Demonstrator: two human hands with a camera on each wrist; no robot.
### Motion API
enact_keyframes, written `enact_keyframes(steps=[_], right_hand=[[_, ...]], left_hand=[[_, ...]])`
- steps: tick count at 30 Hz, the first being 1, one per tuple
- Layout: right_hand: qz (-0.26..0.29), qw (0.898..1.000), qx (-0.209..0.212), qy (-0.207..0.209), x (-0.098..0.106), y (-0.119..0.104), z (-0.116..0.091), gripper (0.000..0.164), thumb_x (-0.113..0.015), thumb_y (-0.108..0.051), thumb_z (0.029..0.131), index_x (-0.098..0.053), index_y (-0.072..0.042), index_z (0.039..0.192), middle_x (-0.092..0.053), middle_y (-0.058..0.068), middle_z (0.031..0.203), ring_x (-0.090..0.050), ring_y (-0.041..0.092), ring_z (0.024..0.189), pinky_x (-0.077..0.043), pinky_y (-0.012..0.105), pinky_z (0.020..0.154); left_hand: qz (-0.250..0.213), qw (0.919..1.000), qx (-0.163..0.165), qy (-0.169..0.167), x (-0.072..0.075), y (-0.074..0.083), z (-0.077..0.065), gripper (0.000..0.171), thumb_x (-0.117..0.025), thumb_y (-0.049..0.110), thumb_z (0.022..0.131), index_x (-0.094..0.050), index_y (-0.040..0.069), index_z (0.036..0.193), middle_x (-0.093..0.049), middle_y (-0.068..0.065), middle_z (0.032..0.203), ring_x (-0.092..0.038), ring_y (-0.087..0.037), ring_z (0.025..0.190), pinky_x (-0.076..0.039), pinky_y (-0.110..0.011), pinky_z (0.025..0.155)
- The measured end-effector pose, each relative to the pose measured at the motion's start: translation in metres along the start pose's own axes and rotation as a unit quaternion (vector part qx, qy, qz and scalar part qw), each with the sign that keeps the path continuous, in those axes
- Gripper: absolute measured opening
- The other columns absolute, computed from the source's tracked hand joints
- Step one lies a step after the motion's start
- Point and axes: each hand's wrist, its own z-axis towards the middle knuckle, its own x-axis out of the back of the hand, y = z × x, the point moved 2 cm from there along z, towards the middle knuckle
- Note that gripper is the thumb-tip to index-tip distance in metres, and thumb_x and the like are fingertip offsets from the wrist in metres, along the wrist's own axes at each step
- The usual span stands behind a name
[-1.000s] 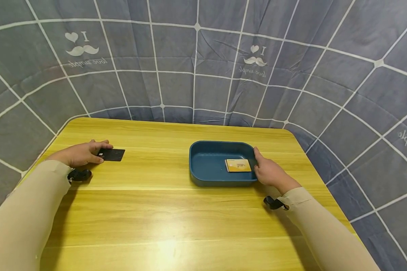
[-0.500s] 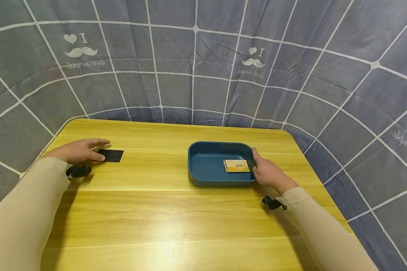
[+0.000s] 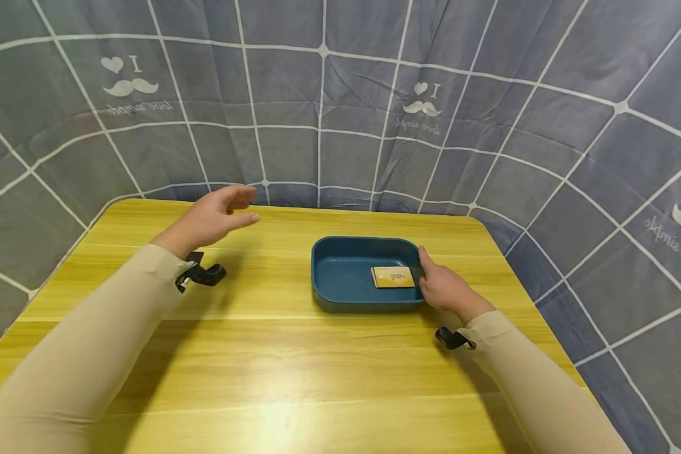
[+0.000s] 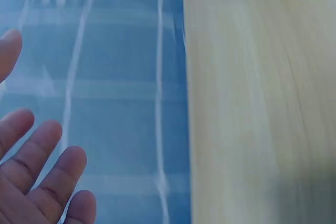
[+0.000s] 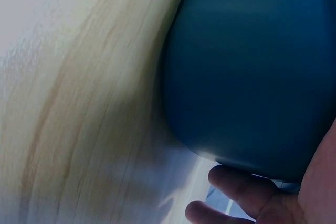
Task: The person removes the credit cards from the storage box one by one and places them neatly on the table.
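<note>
In the head view, my left hand point(image 3: 210, 217) is raised over the left part of the table, thumb and fingers apart. The left wrist view shows its spread fingers point(image 4: 58, 174) with nothing between them. The black card seen earlier is out of sight; the left forearm covers that area. At the right end of a dark blue rectangular tray point(image 3: 369, 307), my right hand point(image 3: 448, 290) holds the wall. In the right wrist view, its fingertips lie along the tray's outer side point(image 5: 247, 77). A yellow and white card point(image 3: 393, 277), apparently atop others, lies inside the tray's right half.
The tray stands on a yellow wood-grain table point(image 3: 295, 359). Behind and beside the table hangs a grey-blue curtain point(image 3: 289, 94) with white grid lines. Black camera mounts point(image 3: 204, 274) hang below both wrists.
My left hand has left the black card's spot at the left, rising and moving right and away from me. My right hand and the tray have stayed in place.
</note>
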Motion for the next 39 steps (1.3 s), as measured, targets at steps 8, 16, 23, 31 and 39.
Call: enact_keyframes(steps=[8,16,23,31,39], right_hand=[[0.0,1.0,-0.001,0.001,0.0,-0.003,0.0,0.072,-0.037,-0.015,0.11,0.003,0.003,0.167,-0.058,0.008,0.067,-0.046,0.018,0.051,-0.044,0.037,0.066],[-0.003,1.0,-0.003,0.002,0.0,-0.003,0.001,0.072,-0.037,-0.014,0.11,0.004,0.002,0.167,-0.055,0.007,0.063,-0.041,0.018,0.049,-0.04,0.035,0.062],[-0.01,1.0,-0.004,0.015,-0.001,-0.003,0.002,0.072,-0.038,-0.014,0.109,0.0,0.004,0.167,-0.065,0.033,0.134,-0.072,0.035,0.094,-0.054,0.051,0.093],[-0.016,1.0,0.0,0.021,-0.003,-0.004,0.002,0.071,-0.039,-0.014,0.109,-0.002,0.006,0.166,-0.048,0.034,0.154,-0.061,0.045,0.132,-0.046,0.057,0.113],[-0.016,1.0,-0.002,0.023,-0.002,-0.005,0.003,0.071,-0.038,-0.014,0.109,-0.001,0.005,0.167,-0.047,0.034,0.155,-0.059,0.046,0.134,-0.044,0.058,0.115]], left_hand=[[-0.056,0.9949,-0.07,-0.047,-0.074,0.071,0.042,0.07,-0.071,0.033,0.101,-0.041,0.016,0.162,-0.05,-0.01,0.16,-0.049,-0.032,0.147,-0.042,-0.052,0.12],[-0.066,0.9881,-0.097,-0.099,-0.136,0.11,0.078,0.072,-0.073,0.035,0.1,-0.041,0.018,0.162,-0.052,-0.009,0.158,-0.05,-0.028,0.147,-0.042,-0.047,0.121],[-0.059,0.986,-0.111,-0.11,-0.169,0.115,0.1,0.067,-0.073,0.033,0.101,-0.045,0.018,0.16,-0.053,-0.008,0.158,-0.049,-0.028,0.147,-0.04,-0.046,0.122],[-0.055,0.9808,-0.118,-0.146,-0.187,0.108,0.106,0.07,-0.075,0.03,0.1,-0.044,0.014,0.161,-0.05,-0.008,0.161,-0.047,-0.028,0.15,-0.039,-0.045,0.124],[-0.045,0.9704,-0.126,-0.201,-0.203,0.106,0.107,0.072,-0.076,0.025,0.098,-0.044,0.009,0.16,-0.047,-0.008,0.164,-0.044,-0.026,0.152,-0.038,-0.042,0.124]])
